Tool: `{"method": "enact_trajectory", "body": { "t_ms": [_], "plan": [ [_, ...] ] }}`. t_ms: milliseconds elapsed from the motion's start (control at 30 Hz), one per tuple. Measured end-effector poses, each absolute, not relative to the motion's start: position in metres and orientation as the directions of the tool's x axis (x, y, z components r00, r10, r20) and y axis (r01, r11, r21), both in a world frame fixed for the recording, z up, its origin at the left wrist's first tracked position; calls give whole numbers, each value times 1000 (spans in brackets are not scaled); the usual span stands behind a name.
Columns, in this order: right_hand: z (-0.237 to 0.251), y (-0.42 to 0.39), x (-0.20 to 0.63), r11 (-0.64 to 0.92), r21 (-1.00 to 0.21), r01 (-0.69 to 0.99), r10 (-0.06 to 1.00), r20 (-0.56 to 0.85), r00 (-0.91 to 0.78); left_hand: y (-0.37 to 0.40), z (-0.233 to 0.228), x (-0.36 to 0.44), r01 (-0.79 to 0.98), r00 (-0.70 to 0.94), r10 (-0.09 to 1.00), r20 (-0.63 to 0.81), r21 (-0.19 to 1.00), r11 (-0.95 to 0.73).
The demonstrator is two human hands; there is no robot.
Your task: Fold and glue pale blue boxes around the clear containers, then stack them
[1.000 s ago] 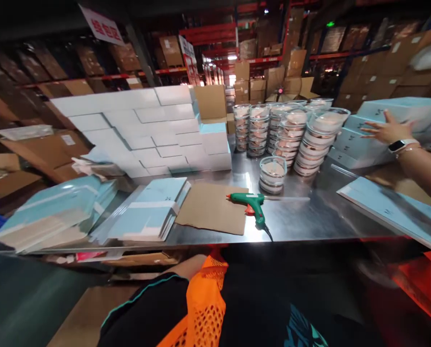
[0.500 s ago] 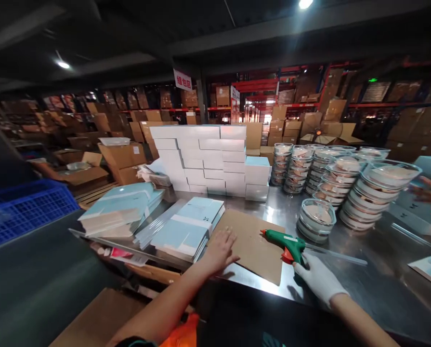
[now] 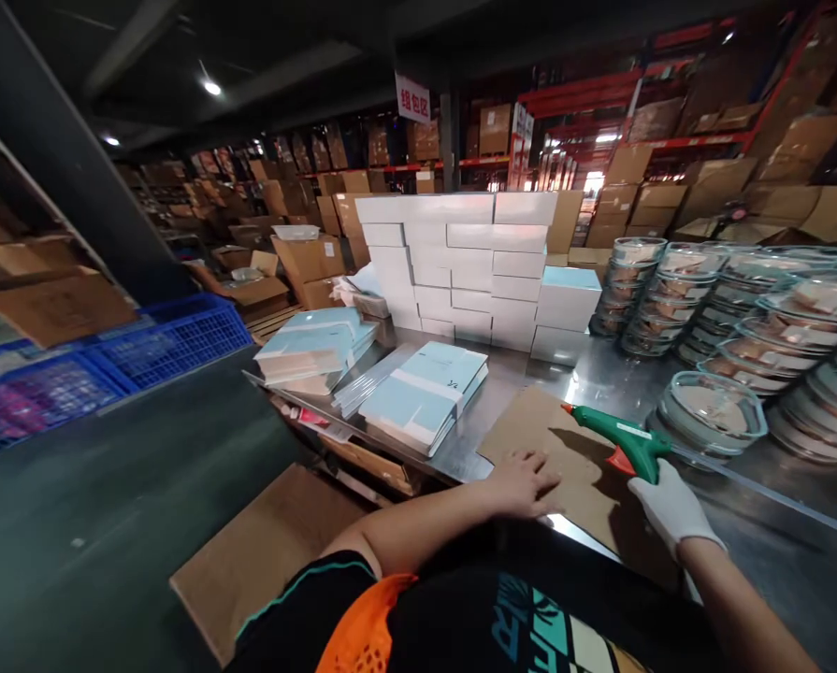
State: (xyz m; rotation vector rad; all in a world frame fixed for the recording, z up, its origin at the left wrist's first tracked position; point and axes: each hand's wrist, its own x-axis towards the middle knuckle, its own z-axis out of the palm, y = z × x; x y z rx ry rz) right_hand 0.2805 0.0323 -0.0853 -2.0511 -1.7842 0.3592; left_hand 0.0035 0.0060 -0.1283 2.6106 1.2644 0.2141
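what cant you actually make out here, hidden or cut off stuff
Head view only:
- Glue gun: handle hidden inside the gloved right hand; cord not visible.
- Stacked clear containers: cut off by the right edge; contents blurred.
- Red sign: characters too small to read.
- Cardboard sheet: near edge covered by the left hand.

Single head-worn camera, looking forward and down across the steel bench (image 3: 775, 523) from its near edge; hands close below, warehouse shelves (image 3: 600, 103) far behind.
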Motion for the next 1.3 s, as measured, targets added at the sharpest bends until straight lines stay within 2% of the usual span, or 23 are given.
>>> {"method": "enact_trajectory", "body": {
  "t_ms": [100, 167, 267, 333, 400, 500, 767, 967, 1167, 1300],
  "plan": [
    [-88, 32, 275, -143, -458, 877, 988, -12, 155, -9, -132, 19, 721, 650, 757, 66, 262, -642],
    [-89, 27, 274, -138, -418, 898, 990, -22, 142, -10, -123, 6, 732, 613, 778, 136, 274, -624],
    [-96, 14, 275, -69, -256, 964, 996, 37, 81, 11, -88, -50, 849, 363, 892, 269, 300, -436],
    [-101, 5, 275, -13, -143, 990, 994, 105, 28, 37, -63, -103, 901, 213, 927, 310, 305, -309],
    [-105, -1, 274, 20, -91, 996, 990, 141, -7, 64, -47, -152, 932, 94, 948, 303, 309, -191],
    [-107, -6, 273, 35, -57, 998, 989, 144, -26, 87, -48, -195, 951, 15, 964, 265, 295, -96],
    [-111, -9, 274, 8, -47, 999, 985, 172, 0, 89, -80, -198, 978, 11, 965, 263, 199, -66],
    [-111, -10, 273, 4, -64, 998, 987, 161, 7, 77, -83, -197, 982, -90, 953, 290, 184, 37],
    [-115, -7, 277, 64, -111, 992, 978, 203, -40, 57, -61, -193, 956, -113, 937, 331, 292, 12],
    [-126, -5, 282, 92, -100, 991, 952, 299, -58, 20, -42, -190, 894, 8, 971, 241, 432, -115]
  ]
}}
